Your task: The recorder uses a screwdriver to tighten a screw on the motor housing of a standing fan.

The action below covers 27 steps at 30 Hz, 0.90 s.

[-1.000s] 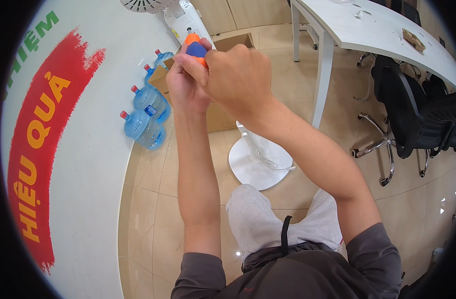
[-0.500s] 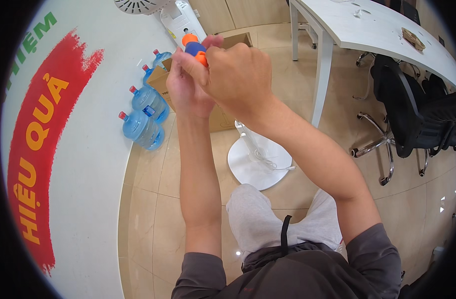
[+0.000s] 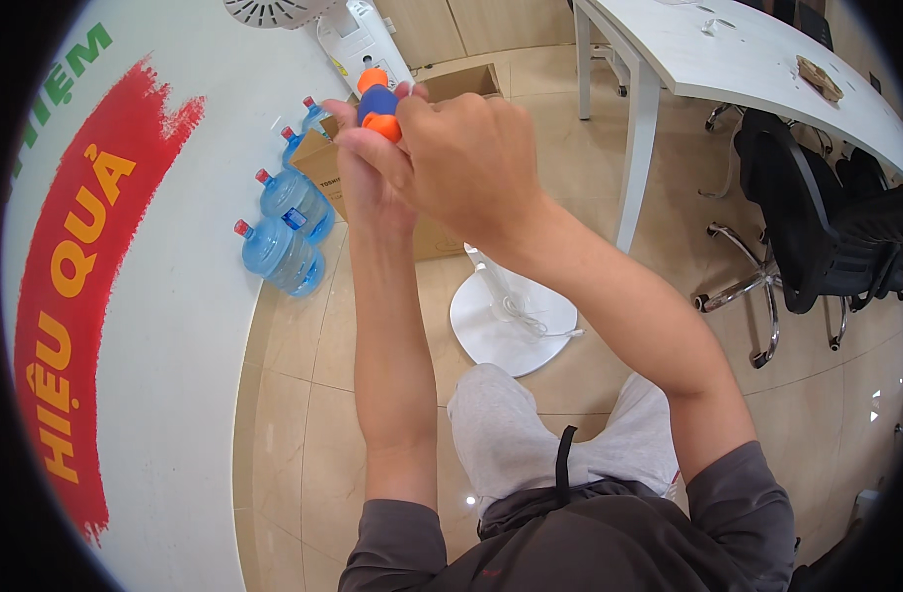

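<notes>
A screwdriver (image 3: 377,104) with a blue and orange handle points away from me, its shaft running to the white fan housing (image 3: 358,44). Whether the tip sits in a screw is too small to tell. My right hand (image 3: 476,158) is closed at the handle's right side, back of the hand up. My left hand (image 3: 377,192) is curled round the handle from below and the left, palm toward me; its fingers are partly hidden behind the right hand. Just beyond the hands is the fan's round grille (image 3: 274,12), cut off by the top edge.
A white round fan base (image 3: 506,340) with a coiled cord stands on the floor before my legs. Behind my hands is a cardboard box (image 3: 447,237). Blue water bottles (image 3: 284,259) line the wall at left. A white table (image 3: 728,64) and black chairs (image 3: 797,207) are at right.
The orange handle end shows more fully now, tilted a little nearer to me. Both hands have shifted slightly round the handle. The fan housing has stayed nearly in place.
</notes>
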Tool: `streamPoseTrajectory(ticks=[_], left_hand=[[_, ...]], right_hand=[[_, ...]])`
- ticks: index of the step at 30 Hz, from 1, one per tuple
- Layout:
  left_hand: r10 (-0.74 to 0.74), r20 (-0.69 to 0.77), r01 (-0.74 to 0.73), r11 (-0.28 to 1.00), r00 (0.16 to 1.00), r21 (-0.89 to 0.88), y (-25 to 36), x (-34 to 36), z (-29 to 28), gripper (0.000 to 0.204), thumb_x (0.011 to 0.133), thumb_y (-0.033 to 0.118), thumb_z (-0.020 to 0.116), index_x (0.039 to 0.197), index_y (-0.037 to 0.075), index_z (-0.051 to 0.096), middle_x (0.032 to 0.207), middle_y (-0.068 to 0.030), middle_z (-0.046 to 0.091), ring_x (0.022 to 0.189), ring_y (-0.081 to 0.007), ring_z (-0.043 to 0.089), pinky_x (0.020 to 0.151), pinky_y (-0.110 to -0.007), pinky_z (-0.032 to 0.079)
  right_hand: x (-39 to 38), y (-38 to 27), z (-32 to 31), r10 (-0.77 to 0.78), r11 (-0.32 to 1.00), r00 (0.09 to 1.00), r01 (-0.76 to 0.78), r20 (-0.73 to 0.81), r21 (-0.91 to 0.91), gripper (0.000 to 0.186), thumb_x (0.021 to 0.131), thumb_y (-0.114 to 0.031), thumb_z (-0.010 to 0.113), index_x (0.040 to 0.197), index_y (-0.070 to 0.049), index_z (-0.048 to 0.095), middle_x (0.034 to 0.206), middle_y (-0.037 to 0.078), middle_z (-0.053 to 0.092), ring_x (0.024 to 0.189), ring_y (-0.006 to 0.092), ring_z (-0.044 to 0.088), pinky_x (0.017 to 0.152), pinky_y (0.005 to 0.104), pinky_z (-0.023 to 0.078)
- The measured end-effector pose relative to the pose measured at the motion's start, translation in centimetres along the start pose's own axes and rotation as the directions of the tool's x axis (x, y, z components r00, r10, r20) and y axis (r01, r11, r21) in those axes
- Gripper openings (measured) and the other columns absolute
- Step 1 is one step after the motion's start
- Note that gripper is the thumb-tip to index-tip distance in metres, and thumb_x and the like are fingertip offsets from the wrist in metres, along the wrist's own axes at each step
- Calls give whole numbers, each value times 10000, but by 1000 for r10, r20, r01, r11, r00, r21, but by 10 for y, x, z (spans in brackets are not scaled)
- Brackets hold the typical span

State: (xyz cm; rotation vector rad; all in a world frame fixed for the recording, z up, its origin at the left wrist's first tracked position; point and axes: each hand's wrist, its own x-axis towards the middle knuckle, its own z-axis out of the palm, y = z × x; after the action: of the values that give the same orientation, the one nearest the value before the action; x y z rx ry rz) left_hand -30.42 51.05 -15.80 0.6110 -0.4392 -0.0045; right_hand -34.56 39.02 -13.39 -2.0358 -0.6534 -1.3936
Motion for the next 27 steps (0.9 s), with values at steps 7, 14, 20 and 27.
streamPoseTrajectory(ticks=[7,14,20,27], left_hand=[[-49,87,55,996,995,-76,9,11,-1,407,991,387,553,1111,-1,533,1013,-114,621,903,-217,628,815,-401,548],[-162,280,187,980,946,-65,14,12,-5,383,1014,417,499,1129,53,536,871,-54,612,879,-168,627,793,-386,560],[-25,-117,21,999,993,-30,9,4,17,375,1037,392,442,1115,29,499,922,-91,600,883,-222,627,762,-409,580],[-147,173,170,977,974,-130,14,18,-8,393,1044,414,421,1085,33,509,932,-105,599,878,-230,627,741,-383,574]], right_hand=[[-6,-1,4,201,978,979,-199,28,-54,350,891,-368,667,708,-70,664,446,40,462,388,261,508,374,347,367],[-3,3,6,-104,995,990,104,-100,-5,340,869,-394,687,786,-73,612,469,44,491,394,244,513,374,330,356],[-2,-1,1,99,985,986,-79,131,-151,368,859,-424,694,796,-68,625,505,44,537,401,228,521,373,328,354],[-5,-1,-1,-98,995,989,95,-114,-31,372,861,-418,696,856,-54,617,504,53,542,408,235,529,384,334,364]])
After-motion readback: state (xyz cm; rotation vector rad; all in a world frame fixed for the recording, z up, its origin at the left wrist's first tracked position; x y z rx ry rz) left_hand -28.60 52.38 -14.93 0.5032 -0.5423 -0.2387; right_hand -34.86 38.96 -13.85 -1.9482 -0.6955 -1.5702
